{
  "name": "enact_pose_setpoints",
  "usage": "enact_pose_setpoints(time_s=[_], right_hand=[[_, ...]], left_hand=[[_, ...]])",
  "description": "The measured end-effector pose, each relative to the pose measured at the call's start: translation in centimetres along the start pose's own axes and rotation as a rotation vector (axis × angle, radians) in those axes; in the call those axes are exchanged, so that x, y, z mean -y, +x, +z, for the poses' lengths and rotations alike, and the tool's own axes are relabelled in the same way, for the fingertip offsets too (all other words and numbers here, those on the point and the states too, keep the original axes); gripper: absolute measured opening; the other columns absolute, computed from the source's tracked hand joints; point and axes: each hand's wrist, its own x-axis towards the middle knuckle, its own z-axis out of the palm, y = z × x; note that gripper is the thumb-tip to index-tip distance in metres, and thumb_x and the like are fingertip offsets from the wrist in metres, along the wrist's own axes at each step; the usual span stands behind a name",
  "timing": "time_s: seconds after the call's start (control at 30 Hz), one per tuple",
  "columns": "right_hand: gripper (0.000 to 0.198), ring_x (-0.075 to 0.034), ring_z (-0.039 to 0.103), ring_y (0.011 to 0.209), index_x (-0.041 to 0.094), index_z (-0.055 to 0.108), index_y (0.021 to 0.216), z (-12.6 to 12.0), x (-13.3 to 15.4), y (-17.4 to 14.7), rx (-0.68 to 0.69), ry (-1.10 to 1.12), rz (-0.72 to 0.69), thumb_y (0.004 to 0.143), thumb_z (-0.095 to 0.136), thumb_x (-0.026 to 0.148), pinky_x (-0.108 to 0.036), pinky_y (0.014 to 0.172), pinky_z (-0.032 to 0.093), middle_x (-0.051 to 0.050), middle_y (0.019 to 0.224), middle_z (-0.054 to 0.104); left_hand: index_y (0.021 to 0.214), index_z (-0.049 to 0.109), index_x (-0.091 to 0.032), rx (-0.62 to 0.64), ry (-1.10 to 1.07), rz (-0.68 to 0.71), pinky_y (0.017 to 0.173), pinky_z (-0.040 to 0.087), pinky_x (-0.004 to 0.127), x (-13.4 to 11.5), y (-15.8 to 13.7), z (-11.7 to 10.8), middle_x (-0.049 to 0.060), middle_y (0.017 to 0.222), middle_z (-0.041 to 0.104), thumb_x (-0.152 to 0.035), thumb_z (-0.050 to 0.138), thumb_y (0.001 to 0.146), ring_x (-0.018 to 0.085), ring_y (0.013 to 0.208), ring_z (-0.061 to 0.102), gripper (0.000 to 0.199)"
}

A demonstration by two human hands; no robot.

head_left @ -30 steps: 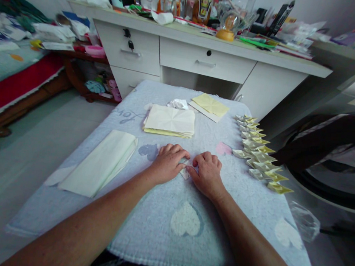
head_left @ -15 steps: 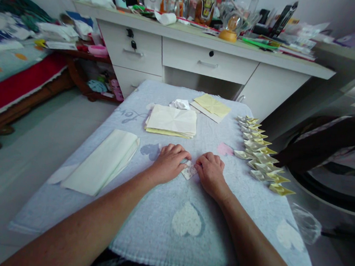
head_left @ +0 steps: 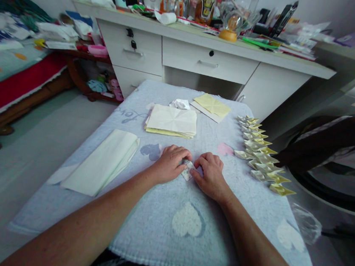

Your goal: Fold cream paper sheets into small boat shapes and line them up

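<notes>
A small folded piece of paper, pale with faint print, lies on the cloth-covered table between my hands. My left hand pinches its left side, thumb and forefinger closed on it. From the other side my right hand grips the right edge with thumb and curled fingers. Parts of the paper are hidden under the fingertips. Beyond my hands sits a stack of white and yellow creased paper sheets. Folded paper boats, white and yellow, stand in a column to the right.
A folded pale paper bundle lies at the left. Farther back are yellow and white sheets and a crumpled white paper. A cluttered white desk stands behind the table, and a washing machine is at the right.
My right thumb and fingers have shifted slightly left onto the small paper, covering more of its right side. My left hand has barely moved.
</notes>
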Motion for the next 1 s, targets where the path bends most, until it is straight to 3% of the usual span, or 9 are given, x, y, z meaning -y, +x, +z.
enact_pose_setpoints(time_s=[0.1,0.23,0.33,0.5,0.7,1.0], right_hand=[[0.009,-0.024,0.045,0.097,0.02,0.06,0.083,-0.1,-0.1,0.2,-0.013,0.055,-0.015,0.083,0.063,0.029,-0.041,0.087,0.033,-0.006,0.099,0.053],[0.009,-0.023,0.046,0.094,0.02,0.058,0.081,-0.4,0.0,0.1,-0.038,0.152,-0.044,0.086,0.059,0.027,-0.04,0.086,0.035,-0.005,0.096,0.054],[0.007,-0.022,0.047,0.094,0.021,0.056,0.088,-0.6,0.1,-0.1,-0.069,0.25,-0.091,0.087,0.057,0.027,-0.039,0.085,0.037,-0.005,0.095,0.055],[0.018,-0.019,0.052,0.087,0.021,0.048,0.098,-0.8,0.1,-0.2,-0.139,0.492,-0.118,0.083,0.058,0.024,-0.032,0.079,0.042,-0.003,0.093,0.054],[0.008,-0.016,0.054,0.08,0.021,0.051,0.088,-1.2,0.3,-0.1,-0.137,0.501,-0.089,0.082,0.056,0.021,-0.029,0.075,0.043,-0.001,0.084,0.057],[0.003,-0.014,0.057,0.074,0.02,0.057,0.086,-0.8,-0.1,0.0,-0.137,0.542,-0.011,0.082,0.057,0.021,-0.026,0.072,0.044,0.0,0.08,0.062]], left_hand=[[0.095,0.056,-0.02,0.007,-0.112,0.003,0.084,0.04,0.033,-0.3,0.0,-0.2,0.001,0.091,0.061,-0.012,0.055,0.079,0.019,0.091,0.054,0.018],[0.11,0.054,-0.022,0.014,-0.293,-0.043,0.074,0.041,0.026,-0.3,-0.3,-0.1,-0.002,0.083,0.058,-0.013,0.059,0.077,0.014,0.079,0.055,0.035],[0.108,0.056,-0.022,0.011,-0.464,-0.085,0.065,0.039,0.022,0.0,-0.5,0.2,-0.004,0.076,0.054,-0.017,0.058,0.08,0.012,0.07,0.052,0.029],[0.107,0.056,-0.018,-0.01,-0.741,-0.14,0.06,0.037,0.021,0.5,-0.3,0.5,-0.004,0.074,0.051,-0.021,0.058,0.081,0.01,0.065,0.049,0.025],[0.108,0.057,-0.016,-0.05,-0.839,-0.153,0.058,0.035,0.02,0.4,-0.1,0.3,-0.005,0.068,0.046,-0.022,0.061,0.08,0.008,0.061,0.046,0.029],[0.108,0.057,-0.016,-0.053,-0.843,-0.15,0.063,0.041,0.021,0.4,-0.2,0.4,-0.002,0.076,0.058,-0.023,0.061,0.081,0.01,0.066,0.054,0.028]])
